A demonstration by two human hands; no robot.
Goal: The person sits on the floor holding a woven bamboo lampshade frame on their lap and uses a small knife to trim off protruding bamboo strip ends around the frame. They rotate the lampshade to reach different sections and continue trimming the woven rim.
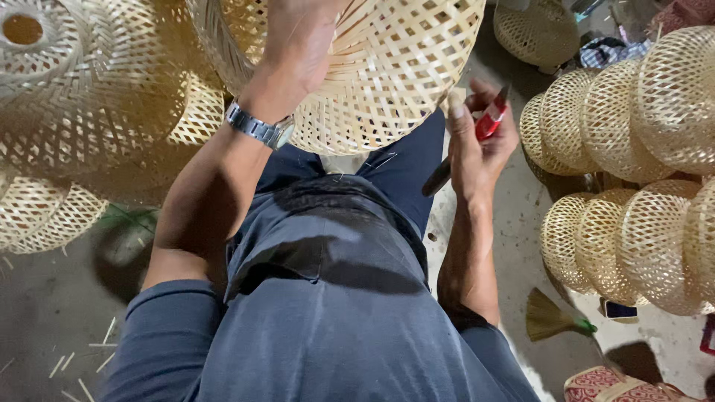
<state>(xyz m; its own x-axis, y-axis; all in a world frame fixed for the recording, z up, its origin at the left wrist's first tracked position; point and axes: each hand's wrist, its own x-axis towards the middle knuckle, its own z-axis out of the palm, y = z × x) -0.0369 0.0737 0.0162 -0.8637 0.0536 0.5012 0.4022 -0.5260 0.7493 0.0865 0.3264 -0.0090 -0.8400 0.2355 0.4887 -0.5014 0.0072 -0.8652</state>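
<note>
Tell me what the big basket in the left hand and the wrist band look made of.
Large open-weave domed basket: pale flat strips, likely split bamboo, matte and unvarnished, crossing in a lattice. Silver link wristwatch band: apparently metal, polished, glinting on its segments. The left hand grips the basket's wall.

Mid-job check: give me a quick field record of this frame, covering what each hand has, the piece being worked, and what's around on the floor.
left hand: gripping the woven bamboo basket, held up over the lap
right hand: closed around a red-handled tool, just beside the basket's rim
wrist: metal wristwatch on the left arm
right side: stacked rows of finished woven domes
left side: more woven pieces, piled
floor: small hand broom, scattered bamboo slivers
</note>
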